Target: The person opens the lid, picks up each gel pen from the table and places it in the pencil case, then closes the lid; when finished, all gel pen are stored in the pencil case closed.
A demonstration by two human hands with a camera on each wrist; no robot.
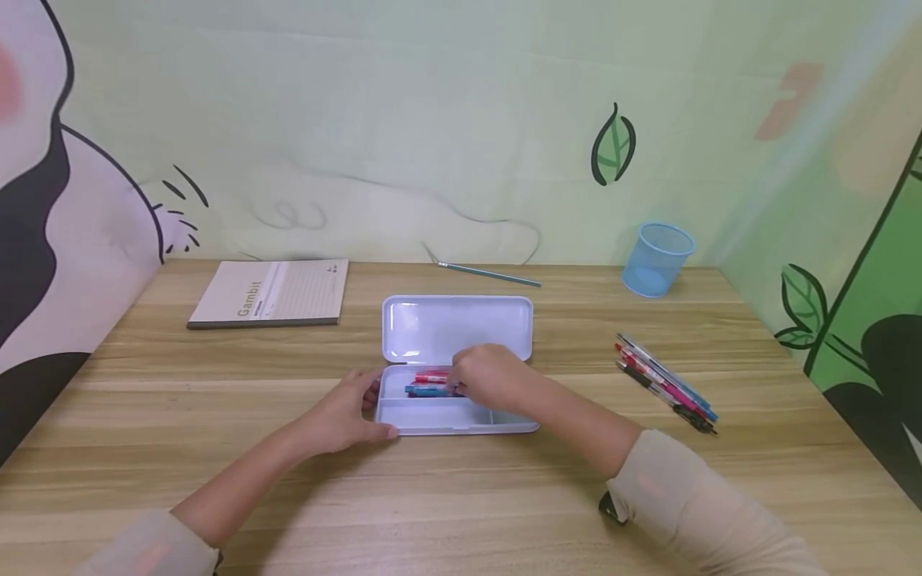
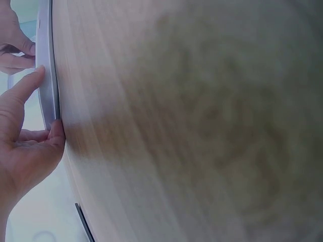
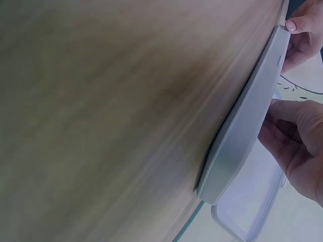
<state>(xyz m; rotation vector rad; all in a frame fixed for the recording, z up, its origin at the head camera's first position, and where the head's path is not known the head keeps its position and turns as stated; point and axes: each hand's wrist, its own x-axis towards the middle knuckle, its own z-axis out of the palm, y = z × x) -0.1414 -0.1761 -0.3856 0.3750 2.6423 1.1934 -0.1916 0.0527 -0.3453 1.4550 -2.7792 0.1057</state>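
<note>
A white pencil case (image 1: 432,416) lies on the table with its lid (image 1: 457,328) folded back. My left hand (image 1: 346,416) holds the case's left end, thumb at the front corner and fingers around the side. Inside the long rear compartment lie a red pen (image 1: 432,377) and a blue pen (image 1: 428,391). My right hand (image 1: 493,376) reaches into that compartment, its curled fingers pinching the pens' right end, which they hide. The right wrist view shows the case's outer wall (image 3: 242,131) below my fingers. Front compartments hold nothing visible.
Several pens (image 1: 670,388) lie in a bunch to the right. Behind the case is a blue pencil (image 1: 490,274), near the wall. A notebook (image 1: 288,292) lies at the back left, and a blue mesh pen cup (image 1: 657,260) stands at the back right.
</note>
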